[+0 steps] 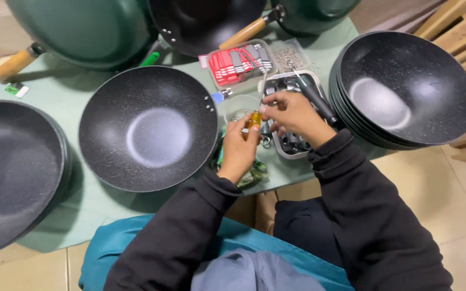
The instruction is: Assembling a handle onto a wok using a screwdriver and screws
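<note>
Holding a small screwdriver with a yellow handle [253,119], the left hand [238,151] is closed round that handle above the near middle of the tabletop [84,207]; the right hand [293,114] has its fingertips pinched together at the top of the tool, just where the thin metal shaft [263,85] rises toward the far edge; whether a screw sits between those fingertips is too small to tell.

Head view, contents: one black wok without a handle [148,128] lies open side up left of the hands, its rim with two rivet holes turned toward them; a stack of like woks [405,86] stands at the right edge, partly overhanging it; another stack [12,172] sits at the left edge; finished pans with wooden handles [14,63] crowd the far edge; a clear tray of red and grey parts [238,63], a small box of screws [288,57] and a metal tray of fittings [287,148] lie between the hands and the far pans.

Step, as judged: readying the screwdriver, fitting work on the handleless wok not yet begun; the next move seems to call for a steady tip and a fitting brought to the rivet holes.

Room: tight; rims close in on both sides, trays just behind; free cloth shows mainly along the near edge.
</note>
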